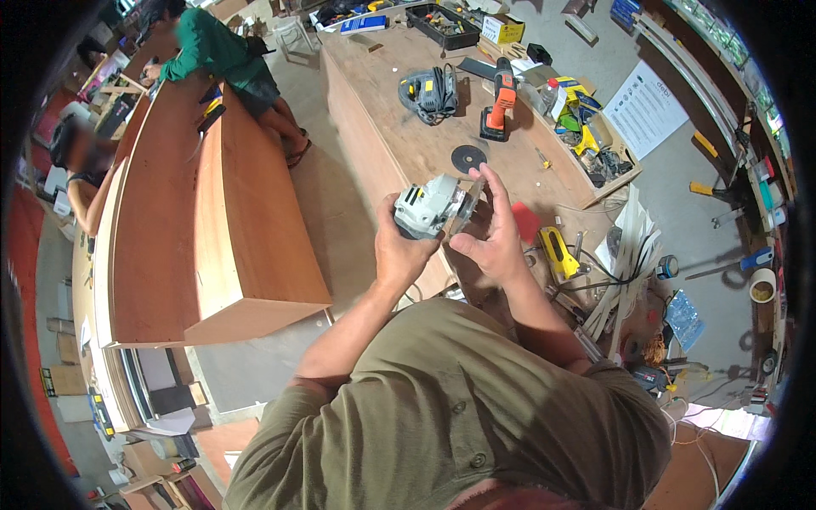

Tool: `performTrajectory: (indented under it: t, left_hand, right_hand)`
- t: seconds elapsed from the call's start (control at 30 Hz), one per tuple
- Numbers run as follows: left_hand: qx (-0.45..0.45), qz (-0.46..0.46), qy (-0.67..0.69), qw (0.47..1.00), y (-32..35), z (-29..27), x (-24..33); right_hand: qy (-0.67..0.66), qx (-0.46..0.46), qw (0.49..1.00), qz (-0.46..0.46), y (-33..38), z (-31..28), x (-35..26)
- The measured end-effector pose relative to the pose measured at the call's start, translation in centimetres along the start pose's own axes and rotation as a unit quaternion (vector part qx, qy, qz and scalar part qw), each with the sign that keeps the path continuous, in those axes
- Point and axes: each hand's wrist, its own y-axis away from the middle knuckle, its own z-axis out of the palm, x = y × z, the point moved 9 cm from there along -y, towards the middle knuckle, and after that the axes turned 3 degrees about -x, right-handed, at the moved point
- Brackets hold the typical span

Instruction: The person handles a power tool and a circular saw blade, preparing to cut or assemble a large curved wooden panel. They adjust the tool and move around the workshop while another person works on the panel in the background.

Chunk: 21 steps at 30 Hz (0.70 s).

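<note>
My left hand [401, 249] is wrapped round the body of a grey angle grinder [425, 206], held in front of my chest over the near edge of the wooden workbench [374, 110]. My right hand [500, 234] spans the grinder's round guard side, fingertips at its upper edge and thumb near its lower edge. What lies inside that guard is partly hidden by the hand. Just beyond, a black cutting disc [468, 158] lies flat on the bench. Farther back stand an orange cordless drill [501, 102] and a dark grey power tool with its cord bundled [428, 93].
A wooden tray [625, 172] of tools runs along the bench's right side. A yellow-handled tool [558, 252], cables and pale strips [625, 255] crowd the right. At left stands a large wooden cabinet [255, 246], with a person in green [208, 51] leaning over it and another person [81, 174] beside it.
</note>
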Motion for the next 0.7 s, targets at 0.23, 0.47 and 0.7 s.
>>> performTrajectory:
  t: [0.23, 0.47, 0.7]
  left_hand:
    - [0.067, 0.183, -0.197, 0.961, 1.1, -1.3, 3.6]
    - [0.065, 0.231, -0.189, 0.952, 1.6, -1.1, 3.7]
    - [0.054, 0.226, -0.176, 0.956, 1.5, -0.9, 3.2]
  right_hand:
    - [-0.17, -0.001, 0.985, 0.003, 1.4, -0.8, 2.7]
    - [-0.162, -0.008, 0.987, -0.022, 1.9, -1.1, 2.4]
    - [-0.127, 0.005, 0.992, -0.015, 2.4, -1.2, 2.5]
